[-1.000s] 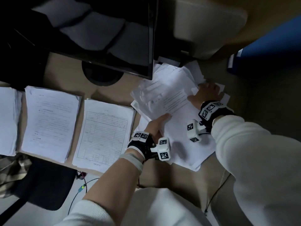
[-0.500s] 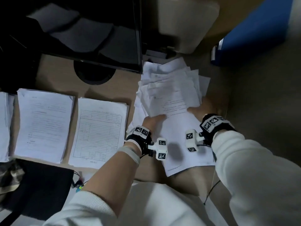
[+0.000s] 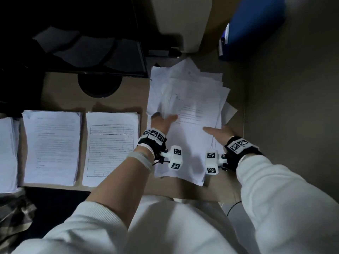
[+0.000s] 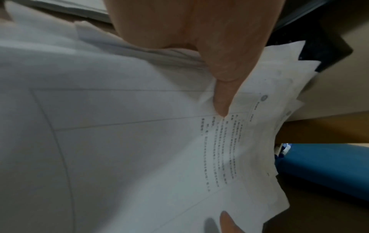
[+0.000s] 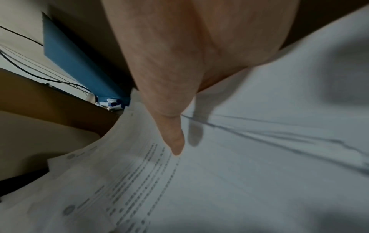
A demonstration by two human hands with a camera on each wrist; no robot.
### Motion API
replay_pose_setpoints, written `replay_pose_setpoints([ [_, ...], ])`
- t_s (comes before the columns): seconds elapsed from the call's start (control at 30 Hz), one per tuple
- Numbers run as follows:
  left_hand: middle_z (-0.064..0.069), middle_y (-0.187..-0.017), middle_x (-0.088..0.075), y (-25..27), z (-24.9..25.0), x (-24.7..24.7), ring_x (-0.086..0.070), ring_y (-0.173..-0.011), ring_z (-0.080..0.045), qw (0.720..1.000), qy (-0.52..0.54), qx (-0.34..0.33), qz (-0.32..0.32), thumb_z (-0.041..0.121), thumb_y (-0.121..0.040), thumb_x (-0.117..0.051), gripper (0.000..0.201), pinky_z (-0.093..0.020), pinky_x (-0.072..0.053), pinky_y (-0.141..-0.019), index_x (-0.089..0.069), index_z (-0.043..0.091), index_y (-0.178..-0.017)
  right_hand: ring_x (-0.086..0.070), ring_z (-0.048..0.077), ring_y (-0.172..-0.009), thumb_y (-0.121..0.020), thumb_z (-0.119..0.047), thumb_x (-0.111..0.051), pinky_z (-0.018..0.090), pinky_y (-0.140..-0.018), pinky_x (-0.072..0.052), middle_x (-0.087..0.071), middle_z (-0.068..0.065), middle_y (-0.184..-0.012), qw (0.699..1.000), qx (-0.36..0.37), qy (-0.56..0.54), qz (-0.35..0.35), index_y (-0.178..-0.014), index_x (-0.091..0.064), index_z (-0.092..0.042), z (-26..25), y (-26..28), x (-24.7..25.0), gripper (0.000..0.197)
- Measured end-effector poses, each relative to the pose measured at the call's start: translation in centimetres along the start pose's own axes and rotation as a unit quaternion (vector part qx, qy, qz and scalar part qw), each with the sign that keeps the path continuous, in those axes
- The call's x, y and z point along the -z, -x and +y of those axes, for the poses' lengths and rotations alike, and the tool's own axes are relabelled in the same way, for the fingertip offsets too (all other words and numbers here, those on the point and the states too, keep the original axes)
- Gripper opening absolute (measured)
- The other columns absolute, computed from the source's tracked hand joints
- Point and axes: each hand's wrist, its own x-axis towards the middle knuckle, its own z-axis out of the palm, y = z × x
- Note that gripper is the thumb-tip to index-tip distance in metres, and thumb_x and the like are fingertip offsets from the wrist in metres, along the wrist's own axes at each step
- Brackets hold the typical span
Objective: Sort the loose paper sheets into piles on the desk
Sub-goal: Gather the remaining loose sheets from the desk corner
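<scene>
— What are the hands doing?
— The left hand (image 3: 161, 120) pinches the loose sheets (image 3: 190, 114), thumb on top; the right hand (image 3: 219, 133) grasps their other side.
— Where?
— At the desk's (image 3: 69, 92) right end, beside three sorted piles (image 3: 110, 147) along its front edge.

The room was dim, the papers (image 3: 190, 114) looked grey, shadows were soft, and the wrist pictures were blurry and bent.

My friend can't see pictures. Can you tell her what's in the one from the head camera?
Two hands, left hand and right hand, grip a messy stack of paper sheets on a desk. Three neat piles lie to the left.
</scene>
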Motion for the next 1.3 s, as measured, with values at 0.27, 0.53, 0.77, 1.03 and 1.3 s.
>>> replay_pose_setpoints([
  [0.27, -0.010, -0.133, -0.062, -0.7, -1.4, -0.7, -0.056, -0.122, -0.034, 0.998, 0.031, 0.057, -0.020, 0.049, -0.053, -0.082, 0.098, -0.048, -0.047, -0.104, -0.053, 0.007, -0.137, -0.063, 0.026, -0.103, -0.093, -0.016, -0.063, 0.020, -0.080, -0.049, -0.067, 0.007, -0.120, 0.995, 0.087, 0.048, 0.020, -0.126, -0.061, -0.013, -2.2, 1.5, 0.0, 0.034],
  [0.53, -0.013, -0.130, -0.055, -1.7, 1.3, -0.2, -0.060, -0.112, -0.032, 0.972, 0.227, 0.034, 0.039, 0.011, -0.071, -0.083, 0.101, -0.048, -0.050, -0.100, -0.017, 0.011, -0.148, -0.055, 0.020, -0.101, -0.092, -0.003, -0.050, 0.027, -0.083, -0.043, -0.060, 0.012, -0.123, 0.977, 0.196, 0.076, 0.032, -0.131, -0.052, -0.008, -11.3, -1.5, 1.1, 0.040],
  [0.77, -0.011, -0.129, -0.059, -3.9, 3.2, -1.0, -0.063, -0.107, -0.028, 0.974, 0.208, 0.065, 0.056, 0.013, -0.073, -0.083, 0.089, -0.040, -0.053, -0.095, -0.032, 0.004, -0.145, -0.054, 0.028, -0.122, -0.070, -0.025, -0.087, 0.035, -0.101, -0.046, -0.052, 0.009, -0.139, 0.991, 0.094, 0.094, 0.007, -0.149, -0.029, -0.008, -11.9, -5.9, 0.3, 0.099],
  [1.03, -0.015, -0.131, -0.056, -3.9, 3.7, -2.5, -0.061, -0.108, -0.030, 0.995, 0.076, 0.064, 0.015, 0.033, -0.061, -0.088, 0.081, -0.039, -0.053, -0.095, -0.052, 0.003, -0.128, -0.063, 0.023, -0.099, -0.082, -0.024, -0.080, 0.030, -0.086, -0.048, -0.068, 0.009, -0.118, 0.994, 0.081, 0.012, 0.073, -0.122, -0.064, -0.002, -8.4, -5.6, 0.5, 0.048],
  [1.3, -0.015, -0.147, -0.031, -1.2, 2.3, -3.5, -0.034, -0.135, -0.036, 0.993, -0.078, 0.051, 0.067, 0.026, -0.077, -0.076, 0.086, -0.042, -0.032, -0.111, -0.031, 0.015, -0.150, -0.064, 0.033, -0.112, -0.088, -0.026, -0.070, 0.037, -0.096, -0.050, -0.067, 0.014, -0.125, 0.979, 0.052, -0.012, 0.198, -0.126, -0.062, -0.004, -3.5, -3.0, 3.6, 0.044],
])
